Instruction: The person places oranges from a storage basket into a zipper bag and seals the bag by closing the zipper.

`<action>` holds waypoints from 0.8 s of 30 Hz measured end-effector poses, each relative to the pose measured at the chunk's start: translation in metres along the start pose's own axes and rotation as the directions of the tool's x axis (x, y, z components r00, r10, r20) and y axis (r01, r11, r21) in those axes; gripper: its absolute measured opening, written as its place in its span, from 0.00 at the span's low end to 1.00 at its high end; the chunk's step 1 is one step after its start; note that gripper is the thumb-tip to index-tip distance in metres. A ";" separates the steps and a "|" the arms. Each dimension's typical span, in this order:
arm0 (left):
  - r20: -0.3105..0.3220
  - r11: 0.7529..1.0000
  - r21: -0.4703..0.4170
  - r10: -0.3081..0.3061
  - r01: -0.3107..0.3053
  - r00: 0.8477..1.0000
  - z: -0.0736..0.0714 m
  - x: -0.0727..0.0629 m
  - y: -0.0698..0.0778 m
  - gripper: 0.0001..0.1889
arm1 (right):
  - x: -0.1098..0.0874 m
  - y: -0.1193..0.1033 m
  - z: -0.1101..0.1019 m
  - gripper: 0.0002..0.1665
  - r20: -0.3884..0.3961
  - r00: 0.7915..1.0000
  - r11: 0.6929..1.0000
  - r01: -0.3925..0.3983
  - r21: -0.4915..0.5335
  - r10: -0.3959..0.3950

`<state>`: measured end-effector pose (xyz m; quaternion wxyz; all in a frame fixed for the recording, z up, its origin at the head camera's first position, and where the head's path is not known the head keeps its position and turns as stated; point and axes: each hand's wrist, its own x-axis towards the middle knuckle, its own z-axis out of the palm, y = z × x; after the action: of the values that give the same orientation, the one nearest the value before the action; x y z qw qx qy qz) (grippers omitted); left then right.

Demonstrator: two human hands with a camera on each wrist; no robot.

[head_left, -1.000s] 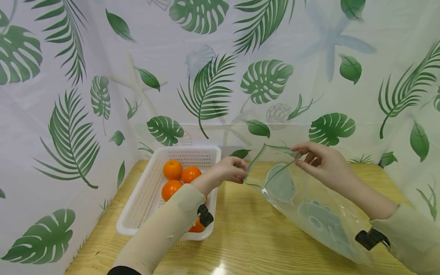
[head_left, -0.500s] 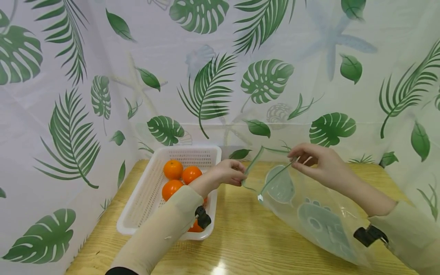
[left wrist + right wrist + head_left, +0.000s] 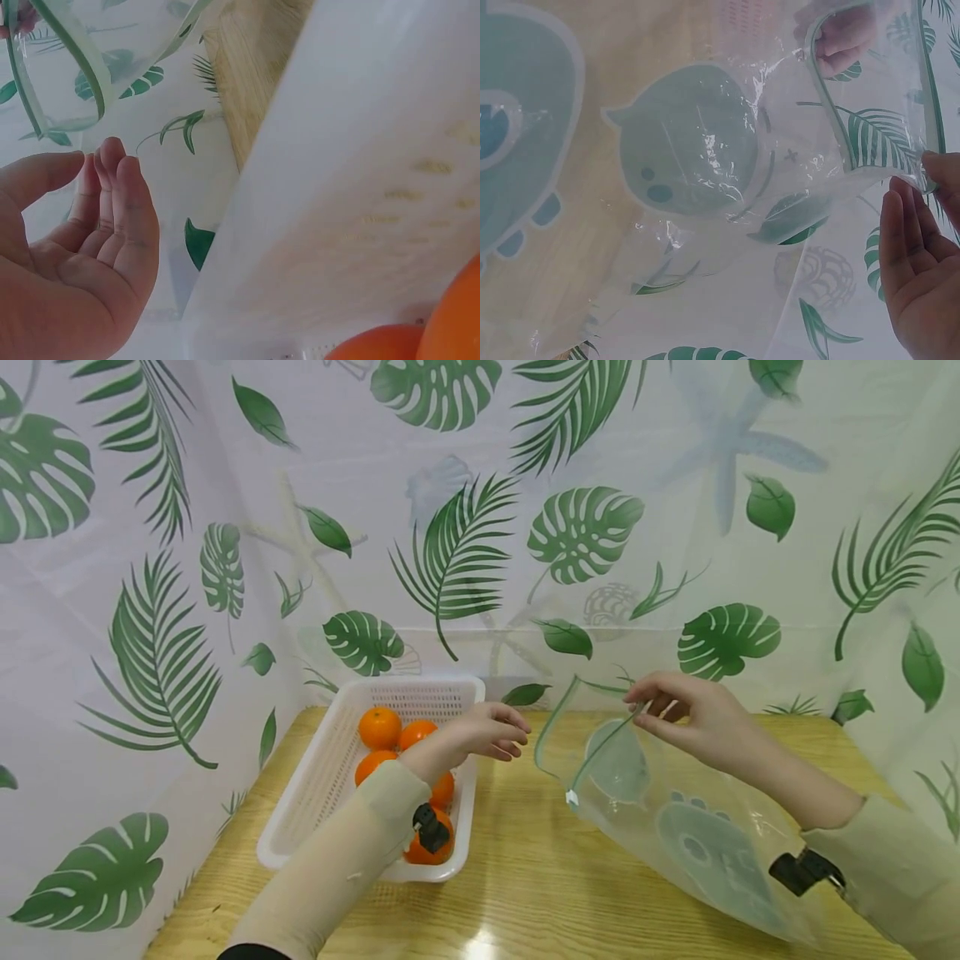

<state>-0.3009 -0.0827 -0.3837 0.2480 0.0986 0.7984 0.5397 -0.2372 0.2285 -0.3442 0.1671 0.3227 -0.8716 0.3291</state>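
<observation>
Evidently so it gapes, the right hand (image 3: 686,708) pinches the slider bag (image 3: 708,839) by its rim over the table (image 3: 525,877), while the left hand (image 3: 480,735), fingers empty, hovers near the basket (image 3: 423,700) of oranges (image 3: 380,727).

A wood-grain tabletop (image 3: 540,868) is backed by white sheeting (image 3: 337,452) printed with monstera leaves (image 3: 585,535), palm fronds (image 3: 459,556) and starfish (image 3: 726,447)

**Placement of the three cameras**

The head view looks forward and down over the counter (image 3: 525,877), far enough back to frame the left hand (image 3: 483,731) and right hand (image 3: 682,706). The left wrist view, close and tilted, faces past the white basket (image 3: 420,700) toward the clear bag (image 3: 697,852). The right wrist view closely faces the clear bag's side. All three share its mouth.
</observation>
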 end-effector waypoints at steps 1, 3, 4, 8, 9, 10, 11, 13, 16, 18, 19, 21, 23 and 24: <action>-0.003 1.000 0.001 -0.001 0.001 1.000 -0.002 0.000 -0.001 0.14 | 0.000 0.000 0.000 0.13 -0.001 1.000 1.000 -0.001 -0.001 0.001; -0.014 1.000 -0.002 -0.005 0.005 1.000 -0.006 -0.001 -0.002 0.14 | 0.000 0.000 0.000 0.13 -0.002 1.000 1.000 -0.001 -0.003 0.001; -0.018 1.000 -0.003 -0.007 0.007 1.000 -0.008 -0.001 -0.003 0.14 | 0.001 0.000 0.000 0.13 -0.003 1.000 1.000 -0.001 -0.003 0.001; -0.036 1.000 -0.005 -0.013 0.012 0.999 -0.015 -0.004 -0.005 0.14 | 0.001 0.000 -0.001 0.13 -0.001 1.000 1.000 -0.001 -0.003 0.001; -0.041 1.000 -0.007 -0.015 0.015 0.999 -0.016 -0.005 -0.005 0.14 | 0.001 0.000 -0.001 0.13 0.000 1.000 1.000 -0.001 -0.003 0.001; -0.046 1.000 -0.008 -0.015 0.015 0.999 -0.018 -0.006 -0.005 0.14 | 0.001 0.000 -0.001 0.13 0.001 1.000 1.000 -0.002 -0.003 0.002; -0.052 1.000 -0.015 -0.018 0.017 0.998 -0.019 -0.007 -0.005 0.14 | 0.001 0.000 -0.001 0.13 0.002 1.000 1.000 -0.002 -0.003 0.002; -0.061 0.999 -0.030 -0.025 0.023 0.998 -0.022 -0.008 -0.005 0.13 | 0.002 0.000 -0.001 0.13 0.001 1.000 1.000 -0.005 -0.004 0.005; -0.073 0.999 -0.041 -0.029 0.026 0.997 -0.027 -0.009 -0.007 0.13 | 0.002 0.001 -0.001 0.13 0.000 1.000 1.000 -0.011 -0.007 0.011; -0.078 0.999 -0.036 -0.027 0.024 0.997 -0.031 -0.010 -0.009 0.14 | 0.001 0.001 -0.001 0.13 0.001 1.000 1.000 -0.015 -0.005 0.015; -0.078 0.999 -0.035 -0.025 0.023 0.997 -0.032 -0.010 -0.010 0.14 | 0.001 0.001 -0.001 0.13 0.002 1.000 1.000 -0.017 -0.004 0.017; -0.082 0.999 -0.028 -0.024 0.022 0.996 -0.036 -0.010 -0.013 0.16 | 0.001 0.002 -0.001 0.13 0.005 1.000 1.000 -0.018 -0.002 0.018; -0.086 0.999 -0.023 -0.025 0.024 0.996 -0.040 -0.010 -0.015 0.17 | 0.000 0.002 -0.001 0.13 0.006 1.000 1.000 -0.018 0.000 0.018; -0.087 0.999 -0.023 -0.030 0.028 0.996 -0.042 -0.010 -0.016 0.18 | 0.000 0.002 -0.001 0.13 0.006 1.000 1.000 -0.017 -0.001 0.017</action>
<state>-0.3113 -0.1277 -0.3830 0.2216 0.0607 0.8039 0.5487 -0.2386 0.2300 -0.3447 0.1620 0.3159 -0.8750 0.3291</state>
